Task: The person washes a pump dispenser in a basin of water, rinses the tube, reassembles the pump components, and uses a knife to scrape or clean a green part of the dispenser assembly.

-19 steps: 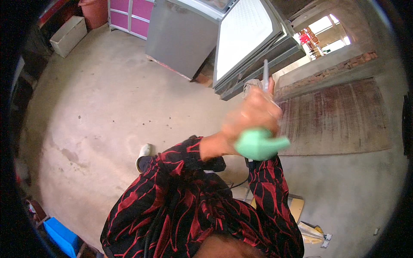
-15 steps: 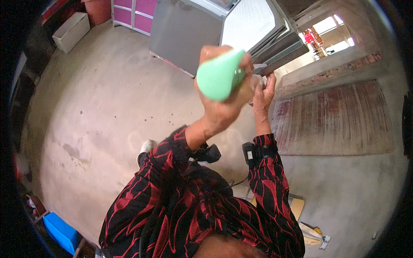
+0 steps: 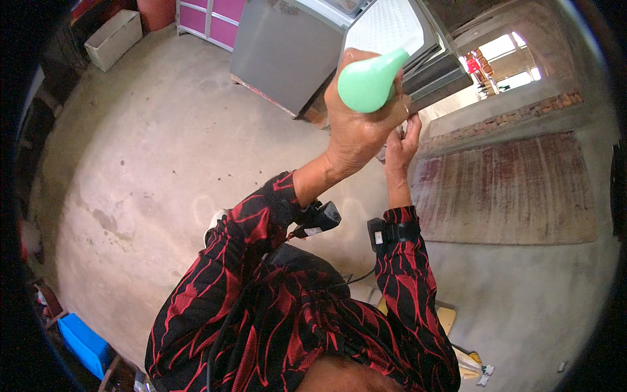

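My left hand (image 3: 359, 127) is closed around a mint-green, teardrop-shaped thing (image 3: 367, 83) that looks like the head of a spray bottle. Its narrow end points up and right, toward a white dimpled panel (image 3: 385, 29); whatever lies below the head is hidden by my fingers. My right hand (image 3: 400, 147) is just right of and below the left, by the lower corner of the dark-edged panel frame (image 3: 434, 85). Its fingers are bent upward and partly covered by the left hand. A bit of something pale shows beside its thumb, too little to name.
A grey cabinet-like appliance (image 3: 284, 55) stands ahead, with a pink-panelled unit (image 3: 209, 19) to its left. A worn reddish mat (image 3: 503, 189) lies on the concrete floor at right. Farther off are a white box (image 3: 114, 39), a red bucket (image 3: 157, 13) and a blue box (image 3: 85, 343).
My left hand has moved up and right with the green-headed thing, closer to the white panel. The right hand has barely moved; the pale thing by it is now more hidden.
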### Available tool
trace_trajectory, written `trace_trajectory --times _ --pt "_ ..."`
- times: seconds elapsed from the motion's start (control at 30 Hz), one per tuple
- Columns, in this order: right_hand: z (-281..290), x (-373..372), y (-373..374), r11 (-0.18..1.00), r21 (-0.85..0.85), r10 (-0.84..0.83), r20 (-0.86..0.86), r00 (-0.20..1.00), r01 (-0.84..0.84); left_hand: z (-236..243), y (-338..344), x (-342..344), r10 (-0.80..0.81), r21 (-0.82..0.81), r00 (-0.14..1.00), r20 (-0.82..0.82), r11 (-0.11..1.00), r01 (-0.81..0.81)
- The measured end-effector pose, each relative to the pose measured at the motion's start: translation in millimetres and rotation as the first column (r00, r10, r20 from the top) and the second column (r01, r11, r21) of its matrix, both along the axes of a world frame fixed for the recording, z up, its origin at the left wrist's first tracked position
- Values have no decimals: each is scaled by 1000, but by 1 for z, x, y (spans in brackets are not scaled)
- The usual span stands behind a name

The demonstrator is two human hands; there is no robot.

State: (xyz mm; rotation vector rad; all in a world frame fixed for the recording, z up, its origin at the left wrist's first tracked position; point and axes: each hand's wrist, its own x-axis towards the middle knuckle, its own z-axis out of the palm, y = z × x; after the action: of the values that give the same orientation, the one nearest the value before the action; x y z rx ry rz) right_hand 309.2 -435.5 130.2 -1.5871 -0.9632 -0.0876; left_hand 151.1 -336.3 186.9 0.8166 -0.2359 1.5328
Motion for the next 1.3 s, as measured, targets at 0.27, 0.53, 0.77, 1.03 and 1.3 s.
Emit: trace_trajectory --times 0.27,0.53,0.77,1.03,1.3 --pt "-6 13 -2 1000 -5 8 37 999 -8 14 2 2 31 -38 998 63 999 -28" --pt "-5 14 -4 998 -32 -57 119 991 61 -9 -10 20 118 0 988 -102 993 -119" --pt "-13 13 -5 1000 17 9 52 999 -9 -65 8 48 124 -29 925 -360 989 -144" --pt "-45 45 -33 992 55 -100 -170 980 111 -79 12 59 -94 -316 937 -337 949 -18" --pt "-36 34 -28 992 -24 -129 -189 974 126 -67 12 61 -92 -280 940 -329 960 -4"
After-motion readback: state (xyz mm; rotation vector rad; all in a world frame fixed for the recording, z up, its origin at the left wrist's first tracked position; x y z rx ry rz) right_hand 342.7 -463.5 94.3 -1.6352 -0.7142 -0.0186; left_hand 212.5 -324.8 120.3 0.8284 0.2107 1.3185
